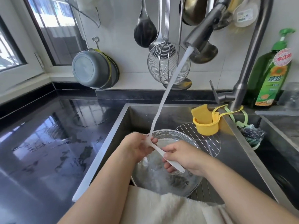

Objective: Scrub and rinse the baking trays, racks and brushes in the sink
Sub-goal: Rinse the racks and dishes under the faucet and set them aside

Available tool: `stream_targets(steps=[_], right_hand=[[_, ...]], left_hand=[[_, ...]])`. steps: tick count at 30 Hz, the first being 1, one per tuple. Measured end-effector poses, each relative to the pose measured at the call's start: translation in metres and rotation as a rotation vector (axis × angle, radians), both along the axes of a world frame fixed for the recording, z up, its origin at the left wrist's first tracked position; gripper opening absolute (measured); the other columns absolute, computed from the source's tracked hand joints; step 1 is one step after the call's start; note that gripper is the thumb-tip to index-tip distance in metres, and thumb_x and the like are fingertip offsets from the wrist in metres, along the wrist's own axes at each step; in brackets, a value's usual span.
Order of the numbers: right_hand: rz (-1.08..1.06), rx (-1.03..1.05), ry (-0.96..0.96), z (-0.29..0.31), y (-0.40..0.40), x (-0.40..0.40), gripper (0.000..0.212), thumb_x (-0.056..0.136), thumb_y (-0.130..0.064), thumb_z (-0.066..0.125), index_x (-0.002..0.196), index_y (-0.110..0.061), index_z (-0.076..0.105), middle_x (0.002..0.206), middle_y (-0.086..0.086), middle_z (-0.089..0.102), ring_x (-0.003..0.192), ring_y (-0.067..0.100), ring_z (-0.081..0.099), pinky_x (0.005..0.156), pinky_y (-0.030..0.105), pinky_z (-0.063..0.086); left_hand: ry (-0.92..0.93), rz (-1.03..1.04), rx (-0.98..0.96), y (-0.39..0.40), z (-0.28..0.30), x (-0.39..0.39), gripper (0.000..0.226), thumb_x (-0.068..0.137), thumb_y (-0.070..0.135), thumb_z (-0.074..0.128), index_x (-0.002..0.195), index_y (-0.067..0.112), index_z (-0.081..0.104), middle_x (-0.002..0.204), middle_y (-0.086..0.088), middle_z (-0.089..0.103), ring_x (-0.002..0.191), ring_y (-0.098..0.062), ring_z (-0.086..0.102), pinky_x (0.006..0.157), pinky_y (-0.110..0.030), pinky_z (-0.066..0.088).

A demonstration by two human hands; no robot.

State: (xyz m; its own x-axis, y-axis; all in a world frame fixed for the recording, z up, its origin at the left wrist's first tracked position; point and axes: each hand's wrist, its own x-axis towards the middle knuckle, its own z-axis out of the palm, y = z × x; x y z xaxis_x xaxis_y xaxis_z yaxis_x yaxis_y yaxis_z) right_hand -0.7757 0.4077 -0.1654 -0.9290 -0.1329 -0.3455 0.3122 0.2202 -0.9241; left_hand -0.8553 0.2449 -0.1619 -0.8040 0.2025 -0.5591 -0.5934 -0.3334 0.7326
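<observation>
- The white brush [168, 156] is being held above the sink [123, 126], over a glass bowl [178, 180].
- Its handle is being gripped by the right hand [182, 157].
- Its head is being pinched by the left hand [139, 146] under the running water [165, 94].

Green dish-soap bottle [269, 76] stood beside faucet [246, 65], wire skimmer [168, 65] and ladle [144, 32] hung on wall, grey pans [93, 69] hung at left.

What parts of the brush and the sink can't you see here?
Head view only:
- Head of the white brush: hidden by the left hand and the water stream.
- Sink drain: covered by the glass bowl and wire rack.
- Sink's near edge: under the towel.
</observation>
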Motion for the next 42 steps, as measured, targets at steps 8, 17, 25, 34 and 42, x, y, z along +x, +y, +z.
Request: stream_targets(steps=[8,17,25,34,42], right_hand=[[0.053,0.106,-0.081,-0.001,0.008,0.005,0.018,0.102,0.001,0.054,0.111,0.003,0.069,0.089,0.013,0.067,0.069,0.017,0.068,0.07,0.035,0.061],[0.091,0.042,-0.152,0.012,0.018,0.013,0.023,0.101,0.006,0.051,0.118,0.004,0.067,0.088,0.014,0.064,0.066,0.016,0.066,0.063,0.03,0.058],[-0.099,-0.083,-0.074,0.022,0.01,0.015,0.019,0.097,0.007,0.058,0.115,0.005,0.065,0.088,0.023,0.07,0.062,0.017,0.067,0.055,0.024,0.057],[-0.54,-0.014,0.168,0.018,0.039,0.006,0.01,0.091,0.0,0.072,0.1,0.003,0.067,0.076,0.018,0.071,0.056,0.017,0.068,0.057,0.026,0.06],[-0.53,-0.09,0.158,0.016,0.029,0.006,0.002,0.091,0.006,0.07,0.091,0.004,0.069,0.072,0.016,0.071,0.059,0.019,0.07,0.062,0.028,0.063]], left_hand=[[-0.095,0.149,0.002,-0.008,0.01,0.004,0.022,0.105,0.0,0.032,0.105,-0.007,0.052,0.106,-0.031,0.066,0.093,-0.037,0.067,0.088,-0.053,0.061],[0.058,-0.112,-0.334,0.012,-0.003,0.004,0.011,0.105,0.005,0.057,0.11,-0.002,0.063,0.093,-0.016,0.065,0.07,-0.021,0.069,0.058,-0.035,0.063],[0.119,-0.102,-0.913,0.019,-0.025,-0.016,0.046,0.108,0.043,0.038,0.115,0.004,0.061,0.086,-0.011,0.059,0.054,-0.021,0.049,0.044,-0.025,0.037],[0.202,-0.212,-0.636,0.028,-0.019,-0.003,0.033,0.107,0.038,0.054,0.113,0.008,0.064,0.066,0.001,0.044,0.052,-0.012,0.039,0.05,-0.024,0.036],[-0.001,-0.022,-0.524,0.007,-0.015,-0.017,0.053,0.105,0.06,0.041,0.1,0.014,0.068,0.062,-0.004,0.053,0.051,-0.017,0.05,0.055,-0.025,0.044]])
